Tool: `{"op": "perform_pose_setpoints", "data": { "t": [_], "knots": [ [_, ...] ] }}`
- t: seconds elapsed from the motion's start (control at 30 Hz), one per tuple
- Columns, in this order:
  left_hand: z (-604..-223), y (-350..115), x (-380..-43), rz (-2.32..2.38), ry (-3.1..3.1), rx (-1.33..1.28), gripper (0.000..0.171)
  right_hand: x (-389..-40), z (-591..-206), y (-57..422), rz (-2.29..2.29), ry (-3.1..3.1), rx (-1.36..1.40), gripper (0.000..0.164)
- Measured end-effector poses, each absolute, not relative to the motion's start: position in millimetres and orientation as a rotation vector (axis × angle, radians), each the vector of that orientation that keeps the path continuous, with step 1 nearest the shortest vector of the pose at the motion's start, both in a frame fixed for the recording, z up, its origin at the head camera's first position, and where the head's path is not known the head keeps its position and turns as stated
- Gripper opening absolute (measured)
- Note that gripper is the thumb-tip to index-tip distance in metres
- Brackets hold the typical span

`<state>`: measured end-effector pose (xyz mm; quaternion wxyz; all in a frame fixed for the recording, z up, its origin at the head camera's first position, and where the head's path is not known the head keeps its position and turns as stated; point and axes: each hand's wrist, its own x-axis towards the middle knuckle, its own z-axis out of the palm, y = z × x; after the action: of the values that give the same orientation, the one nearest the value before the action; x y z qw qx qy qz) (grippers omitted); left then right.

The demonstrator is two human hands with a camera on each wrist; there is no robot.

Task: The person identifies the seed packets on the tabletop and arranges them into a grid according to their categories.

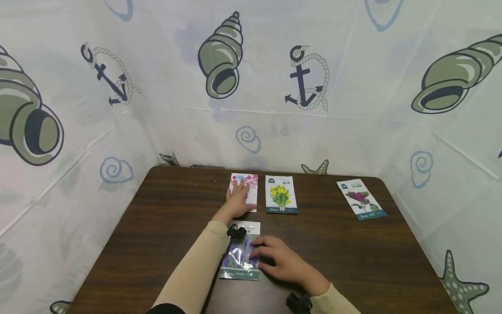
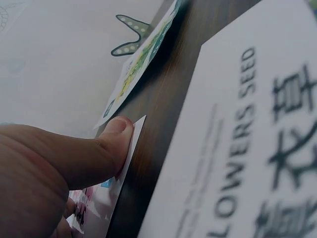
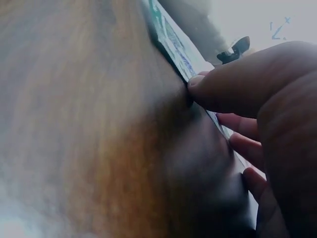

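My left hand (image 1: 236, 201) lies with spread fingers on a pink-blossom seed packet (image 1: 252, 185) at the table's back. In the left wrist view, the thumb (image 2: 106, 148) touches that packet's edge. Below it, partly under the left wrist, lies a lavender seed packet (image 1: 237, 257); its white top (image 2: 218, 163) with "FLOWERS SEED" print fills the left wrist view's right side. At its right edge is my right hand (image 1: 284, 261), fingertips resting on the packet. In the right wrist view, the thumb (image 3: 218, 89) meets the packet's edge.
A seed packet with yellow flowers (image 1: 281, 195) lies just right of the pink one. Farther right, a packet with a dark purple flower (image 1: 361, 199) lies at a slant. The brown wooden table (image 1: 157, 218) is enclosed by a printed cloth (image 1: 266, 87) behind and at the sides.
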<state>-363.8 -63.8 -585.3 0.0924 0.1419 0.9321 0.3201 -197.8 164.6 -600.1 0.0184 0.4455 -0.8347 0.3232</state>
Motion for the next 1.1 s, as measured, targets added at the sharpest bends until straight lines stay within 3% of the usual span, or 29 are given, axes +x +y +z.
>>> {"op": "perform_pose_setpoints", "data": {
  "t": [0.3, 0.77, 1.1],
  "knots": [
    [-584.5, -63.8, -364.1, 0.945, 2.767, 0.416, 0.097, -196.6, -600.8, 164.9, 0.955, -2.607, 1.381, 0.031],
    [-580.6, -65.4, -361.8, 0.905, 2.785, 0.427, 0.096, -199.8, -599.9, 170.4, 1.557, -2.43, 1.248, 0.028],
    [-590.8, -66.3, -367.0, 0.983, 2.753, 0.422, 0.1, -219.1, -603.3, 204.0, 1.841, -2.243, 0.889, 0.029]
  ]
}}
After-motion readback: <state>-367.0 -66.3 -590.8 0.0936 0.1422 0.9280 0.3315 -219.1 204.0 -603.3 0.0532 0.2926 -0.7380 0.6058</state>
